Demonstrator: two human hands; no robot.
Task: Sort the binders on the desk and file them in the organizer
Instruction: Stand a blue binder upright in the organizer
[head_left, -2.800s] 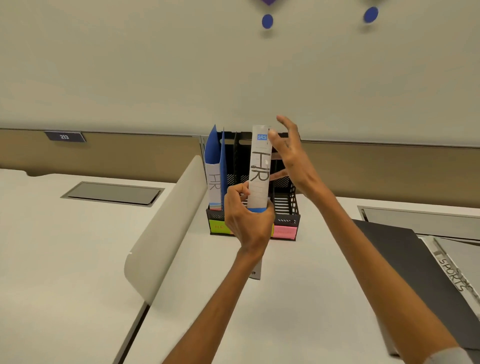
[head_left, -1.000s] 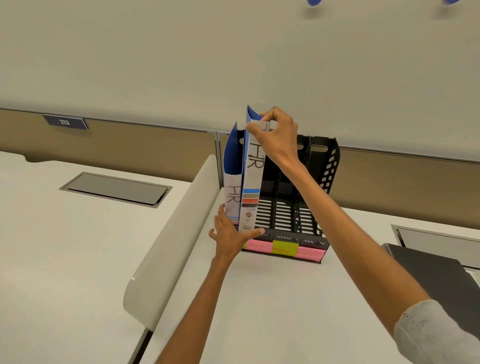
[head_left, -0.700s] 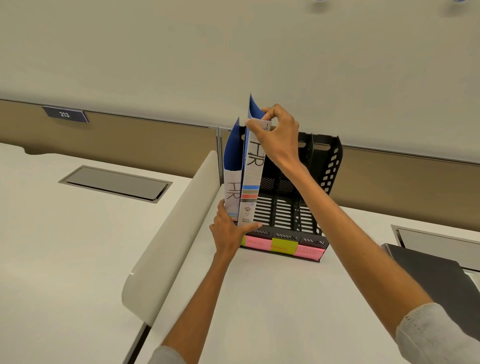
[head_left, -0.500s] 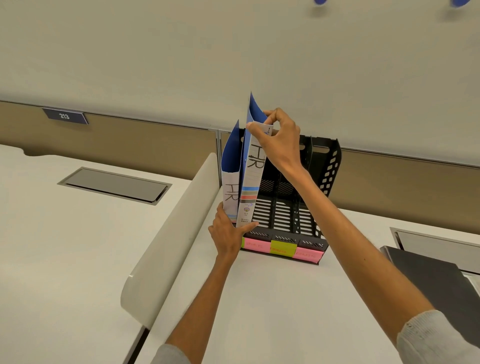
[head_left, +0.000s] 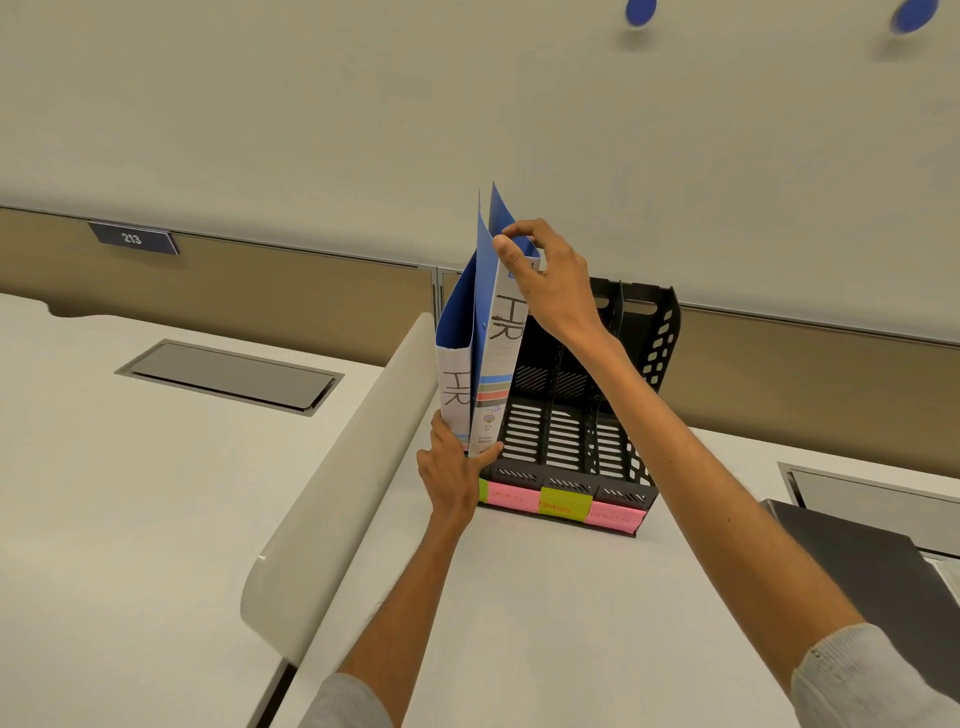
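A black slotted organizer (head_left: 647, 364) stands at the back of the white desk, with pink and yellow-green labels along its front. Two blue binders marked HR stand in its leftmost slot. My right hand (head_left: 550, 275) pinches the top of the taller HR binder (head_left: 496, 374), which leans slightly left. My left hand (head_left: 452, 470) presses against the bottom front of both binders, thumb under the taller one. The shorter HR binder (head_left: 454, 387) stands just left of it. The other slots hold nothing.
A curved white divider panel (head_left: 337, 499) runs along the left of the desk. A dark folder (head_left: 878, 566) lies at the right edge. Grey cable hatches (head_left: 228, 374) are set in the neighbouring desk and at far right. A beige partition with a 213 plate stands behind.
The HR binder went from held in front of the organizer into the leftmost slot beside the other HR binder. Over the last second it slid slightly deeper; both hands stayed on it.
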